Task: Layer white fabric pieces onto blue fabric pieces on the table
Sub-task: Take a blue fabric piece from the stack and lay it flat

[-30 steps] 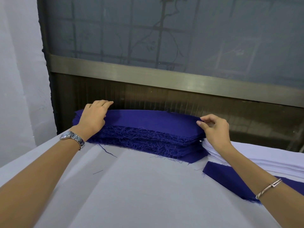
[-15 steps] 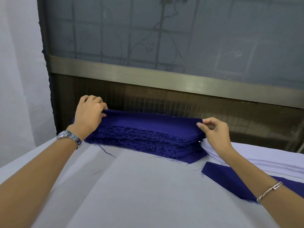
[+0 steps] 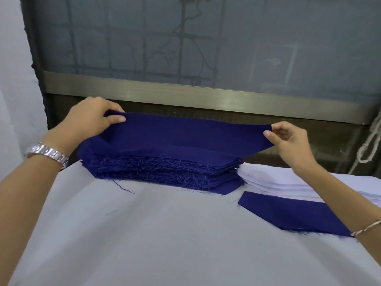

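Observation:
A thick stack of dark blue fabric pieces [image 3: 165, 170] with frayed front edges lies at the back of the table. Its top blue piece [image 3: 185, 135] is raised off the stack and stretched between my hands. My left hand [image 3: 92, 118] pinches the piece's left end. My right hand [image 3: 288, 141] pinches its right corner between thumb and fingers. To the right of the stack lies a pile of white fabric pieces [image 3: 288, 182], partly behind my right forearm. A single blue piece [image 3: 288, 213] lies flat in front of the white pile.
The table [image 3: 165, 244] is covered with pale grey cloth. A dark window frame with a metal rail [image 3: 206, 96] runs close behind the stacks. A knotted white cord [image 3: 369, 147] hangs at the far right. A white wall [image 3: 12, 100] stands at the left.
Both hands have taken hold of the top blue piece and raised it off the stack. The right end has moved up and to the right.

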